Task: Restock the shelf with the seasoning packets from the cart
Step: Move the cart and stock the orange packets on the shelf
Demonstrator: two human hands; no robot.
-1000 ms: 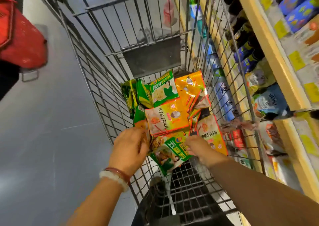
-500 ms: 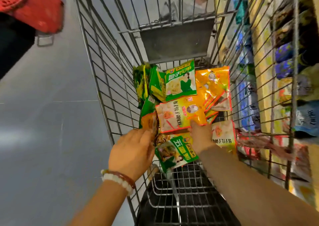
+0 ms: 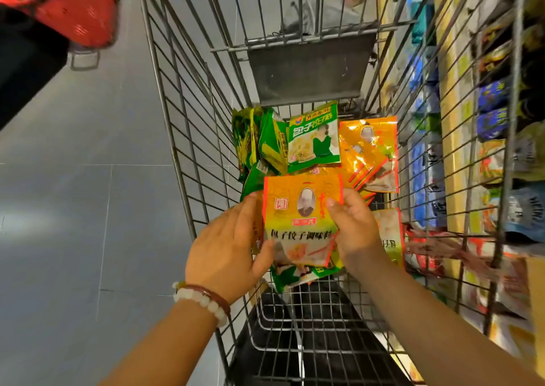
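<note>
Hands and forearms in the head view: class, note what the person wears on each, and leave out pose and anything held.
The left hand has two bracelets at the wrist: a string of pale, whitish round beads and, beside it, a thin dark reddish band. The right hand shows no ring, watch or bracelet. Both forearms are bare, with no sleeve in view.

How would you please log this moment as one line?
stage: picking | right hand: grips orange packet | left hand: steadies its edge | cart: packets remain
</note>
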